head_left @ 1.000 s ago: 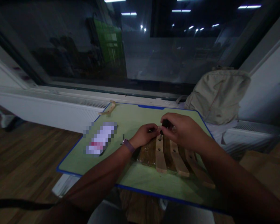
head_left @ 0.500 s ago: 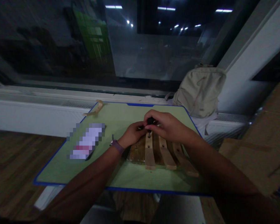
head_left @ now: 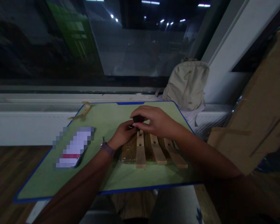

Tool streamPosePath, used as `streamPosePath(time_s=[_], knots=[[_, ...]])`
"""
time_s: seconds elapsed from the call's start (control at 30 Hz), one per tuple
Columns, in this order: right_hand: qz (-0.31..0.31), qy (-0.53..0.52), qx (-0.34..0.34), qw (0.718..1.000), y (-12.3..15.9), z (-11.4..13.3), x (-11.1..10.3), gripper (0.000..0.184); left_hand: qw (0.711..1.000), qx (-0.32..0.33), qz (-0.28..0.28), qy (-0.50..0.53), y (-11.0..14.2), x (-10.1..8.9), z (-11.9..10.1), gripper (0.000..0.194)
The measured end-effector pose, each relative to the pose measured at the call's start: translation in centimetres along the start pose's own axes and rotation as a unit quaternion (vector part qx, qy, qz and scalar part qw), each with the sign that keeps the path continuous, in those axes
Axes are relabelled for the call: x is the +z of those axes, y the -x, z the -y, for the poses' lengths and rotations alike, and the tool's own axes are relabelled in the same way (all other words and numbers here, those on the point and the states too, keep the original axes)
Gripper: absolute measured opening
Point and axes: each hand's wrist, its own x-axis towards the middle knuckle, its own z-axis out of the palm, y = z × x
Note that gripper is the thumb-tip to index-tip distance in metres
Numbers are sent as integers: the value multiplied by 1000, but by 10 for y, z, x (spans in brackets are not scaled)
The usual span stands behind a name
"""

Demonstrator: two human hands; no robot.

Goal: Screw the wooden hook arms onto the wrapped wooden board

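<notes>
Q. What does each hand grasp?
A. My right hand (head_left: 152, 119) is closed round a short, black-handled tool (head_left: 137, 119), its shaft pointing down. My left hand (head_left: 123, 133) brings its fingertips together just beside the tool; whether they pinch anything I cannot tell, since the contact is hidden.

Q. Where is the work?
A. Beneath the tool lies a flat, pale wooden strip with dark holes (head_left: 141, 157), leftmost of three. All three lie across a glossy brown block in clear wrapping (head_left: 128, 153), on a pale green tabletop edged in blue (head_left: 114, 179). The nearer hole is uncovered.

Q. Which step is in hand?
A. I judge it to be tool work at the strip's farther hole; whether the tip sits inside is too small to tell.

Q. What does the next move call for?
A. In my judgement, a shaft aligned with the hole, and a strip steadied against turning.
</notes>
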Motion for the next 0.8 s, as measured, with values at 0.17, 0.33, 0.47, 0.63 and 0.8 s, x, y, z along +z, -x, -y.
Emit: streamPosePath(time_s=[0.17, 0.33, 0.47, 0.63, 0.8], knots=[[32, 135, 103, 985, -1, 10, 4, 25, 1000, 10, 7, -7, 1, -1, 3, 24], [78, 18, -16, 997, 0, 9, 1, 8, 999, 14, -6, -30, 1, -2, 6, 26], [121, -127, -38, 984, 1, -1, -5, 12, 999, 6, 3, -35, 1, -2, 1, 26], [102, 0, 55, 993, 0, 2, -3, 26, 999, 9, 15, -41, 1, -3, -5, 20], [110, 155, 37, 981, 1, 10, 0, 45, 999, 17, 10, -43, -1, -3, 0, 18]])
